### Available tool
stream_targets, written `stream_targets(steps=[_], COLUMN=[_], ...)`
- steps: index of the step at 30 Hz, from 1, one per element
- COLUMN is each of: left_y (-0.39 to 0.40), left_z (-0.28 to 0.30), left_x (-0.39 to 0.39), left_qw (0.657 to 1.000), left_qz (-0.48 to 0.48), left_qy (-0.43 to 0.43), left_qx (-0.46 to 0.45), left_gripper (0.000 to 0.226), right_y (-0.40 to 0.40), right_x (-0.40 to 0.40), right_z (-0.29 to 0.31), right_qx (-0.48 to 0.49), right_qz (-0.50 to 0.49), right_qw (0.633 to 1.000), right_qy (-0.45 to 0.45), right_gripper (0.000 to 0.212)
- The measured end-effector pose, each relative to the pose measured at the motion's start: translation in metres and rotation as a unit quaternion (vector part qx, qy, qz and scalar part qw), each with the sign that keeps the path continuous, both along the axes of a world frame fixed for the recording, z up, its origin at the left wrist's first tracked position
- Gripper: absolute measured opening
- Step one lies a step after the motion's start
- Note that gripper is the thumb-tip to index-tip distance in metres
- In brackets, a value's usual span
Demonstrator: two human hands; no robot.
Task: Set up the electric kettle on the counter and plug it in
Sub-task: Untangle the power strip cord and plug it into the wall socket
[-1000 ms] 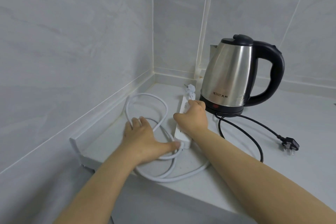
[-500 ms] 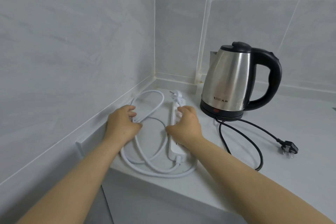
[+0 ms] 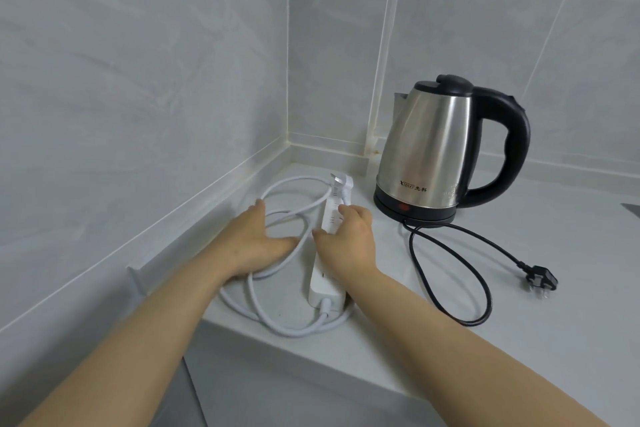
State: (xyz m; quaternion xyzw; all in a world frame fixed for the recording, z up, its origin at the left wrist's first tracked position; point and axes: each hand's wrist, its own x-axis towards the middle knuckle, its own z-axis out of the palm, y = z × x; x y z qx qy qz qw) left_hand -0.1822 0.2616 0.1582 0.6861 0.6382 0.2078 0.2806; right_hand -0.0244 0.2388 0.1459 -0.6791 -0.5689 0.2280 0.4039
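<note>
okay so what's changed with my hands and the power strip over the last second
The left hand went from lying flat on the white cord to gripping it, and now lies open on it again. The right hand has stayed on the power strip, which barely shifted. The kettle and its black plug stayed put, unplugged.

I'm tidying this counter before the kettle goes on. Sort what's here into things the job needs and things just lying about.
Needed:
- kettle on its base
- black cord and its plug, lying loose
- power strip, under the right hand
- white cord and white plug, coiled under the left hand

Lying about:
- nothing that shows; only the counter and tiled walls
</note>
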Motion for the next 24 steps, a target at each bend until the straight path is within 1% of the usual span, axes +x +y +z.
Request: stream_targets(steps=[1, 2, 4, 6, 7, 8, 9, 10, 11, 13, 17, 21, 24], left_y=[-0.008, -0.015, -0.028, -0.036, -0.038, -0.039, -0.040, -0.042, -0.043, -0.042, -0.042, -0.029, -0.010], left_z=[-0.002, -0.004, -0.009, -0.012, -0.013, -0.013, -0.014, -0.014, -0.016, -0.020, -0.025, -0.023, -0.026], left_x=[-0.002, -0.005, -0.010, -0.018, -0.021, -0.026, -0.029, -0.032, -0.033, -0.034, -0.031, -0.026, -0.023], left_qw=[1.000, 0.999, 0.997, 0.998, 0.999, 0.998, 0.997, 0.998, 0.999, 0.997, 0.987, 0.983, 0.979], left_qz=[-0.001, -0.003, 0.002, 0.017, 0.022, 0.019, 0.006, -0.007, -0.016, -0.015, 0.010, 0.038, 0.030], left_qy=[0.019, 0.049, 0.073, 0.035, -0.008, -0.045, -0.059, -0.041, -0.010, 0.041, 0.097, 0.066, 0.090], left_qx=[-0.008, -0.005, 0.017, 0.041, 0.045, 0.043, 0.040, 0.038, 0.041, 0.062, 0.128, 0.167, 0.182], left_gripper=[0.115, 0.116, 0.110, 0.106, 0.110, 0.118, 0.128, 0.134, 0.135, 0.123, 0.085, 0.058, 0.041], right_y=[0.002, 0.005, 0.012, 0.017, 0.020, 0.021, 0.023, 0.025, 0.027, 0.031, 0.037, 0.040, 0.041], right_x=[-0.001, -0.003, -0.009, -0.016, -0.019, -0.022, -0.025, -0.027, -0.029, -0.034, -0.041, -0.045, -0.045], right_z=[0.001, 0.002, 0.004, 0.005, 0.006, 0.006, 0.006, 0.007, 0.006, 0.007, 0.007, 0.003, -0.001], right_qx=[-0.001, -0.001, -0.003, -0.008, -0.010, -0.011, -0.011, -0.010, -0.011, -0.013, 0.002, 0.013, 0.022], right_qz=[-0.007, -0.015, -0.029, -0.038, -0.041, -0.044, -0.045, -0.045, -0.044, -0.042, -0.041, -0.042, -0.058], right_qw=[1.000, 0.999, 0.998, 0.996, 0.995, 0.994, 0.994, 0.993, 0.993, 0.993, 0.989, 0.989, 0.987], right_qy=[0.019, 0.036, 0.063, 0.085, 0.093, 0.099, 0.103, 0.104, 0.106, 0.113, 0.141, 0.144, 0.150], right_gripper=[0.045, 0.045, 0.046, 0.048, 0.048, 0.047, 0.047, 0.047, 0.047, 0.048, 0.046, 0.040, 0.038])
